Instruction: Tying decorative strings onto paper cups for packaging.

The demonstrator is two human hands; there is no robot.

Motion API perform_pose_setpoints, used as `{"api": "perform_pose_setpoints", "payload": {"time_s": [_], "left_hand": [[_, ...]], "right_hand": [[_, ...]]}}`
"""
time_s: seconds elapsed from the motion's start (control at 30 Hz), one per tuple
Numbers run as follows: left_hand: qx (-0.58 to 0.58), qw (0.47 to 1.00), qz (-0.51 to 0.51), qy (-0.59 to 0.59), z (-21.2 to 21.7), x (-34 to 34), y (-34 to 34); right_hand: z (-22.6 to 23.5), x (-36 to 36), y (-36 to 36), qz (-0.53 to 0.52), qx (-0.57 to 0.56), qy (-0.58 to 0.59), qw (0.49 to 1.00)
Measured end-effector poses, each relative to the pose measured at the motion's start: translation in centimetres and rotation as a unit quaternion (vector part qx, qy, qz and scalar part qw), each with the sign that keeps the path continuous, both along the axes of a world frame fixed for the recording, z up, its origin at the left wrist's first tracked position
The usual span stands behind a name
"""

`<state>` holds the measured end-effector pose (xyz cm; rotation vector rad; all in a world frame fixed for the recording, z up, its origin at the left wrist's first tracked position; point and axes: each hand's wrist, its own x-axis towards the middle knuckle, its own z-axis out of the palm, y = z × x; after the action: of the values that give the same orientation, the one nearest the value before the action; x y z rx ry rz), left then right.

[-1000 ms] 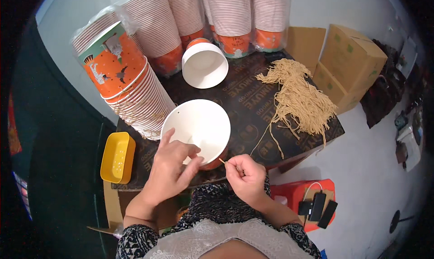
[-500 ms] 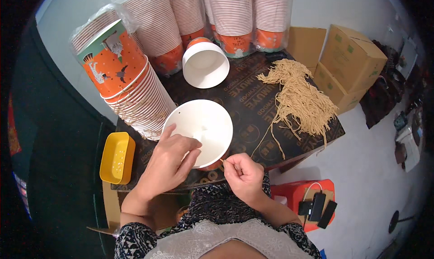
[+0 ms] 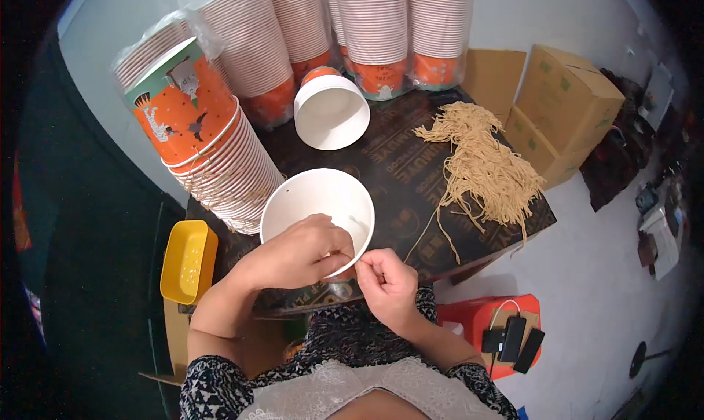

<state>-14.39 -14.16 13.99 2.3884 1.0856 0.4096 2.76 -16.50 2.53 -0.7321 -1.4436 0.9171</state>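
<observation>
A white paper bucket (image 3: 315, 200) stands open side up on the dark table (image 3: 411, 170) in front of me. My left hand (image 3: 297, 251) grips its near rim, fingers curled over the edge. My right hand (image 3: 385, 280) is pressed against the same rim on its right, fingertips pinched on a thin tan string that is barely visible. A pile of tan strings (image 3: 480, 163) lies on the table to the right. A second white bucket (image 3: 331, 110) lies tipped farther back.
Tall stacks of orange and white paper buckets (image 3: 213, 141) lean at the left and stand along the back (image 3: 378, 31). A yellow tray (image 3: 189, 261) sits at the table's left edge. Cardboard boxes (image 3: 565, 104) stand right; a red box with black items (image 3: 506, 332) is on the floor.
My right hand moved left until it met the bucket's near rim beside my left hand. My left hand slid down over the rim. The bucket stayed in place.
</observation>
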Motion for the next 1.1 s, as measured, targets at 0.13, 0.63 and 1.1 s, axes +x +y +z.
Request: {"api": "perform_pose_setpoints", "payload": {"time_s": [0.13,0.63,1.1], "left_hand": [[0.015,0.995,0.100,-0.027,0.3,0.8,-1.0],[-0.186,0.924,0.162,-0.294,-1.1,1.4,-0.2],[-0.038,0.968,0.146,-0.200,-1.0,2.3,0.3]], "right_hand": [[-0.1,0.0,1.9,-0.018,0.019,-0.050,0.998],[0.2,1.3,3.9,0.125,-0.059,-0.047,0.989],[7.7,5.0,4.3,0.172,0.165,-0.084,0.967]]}}
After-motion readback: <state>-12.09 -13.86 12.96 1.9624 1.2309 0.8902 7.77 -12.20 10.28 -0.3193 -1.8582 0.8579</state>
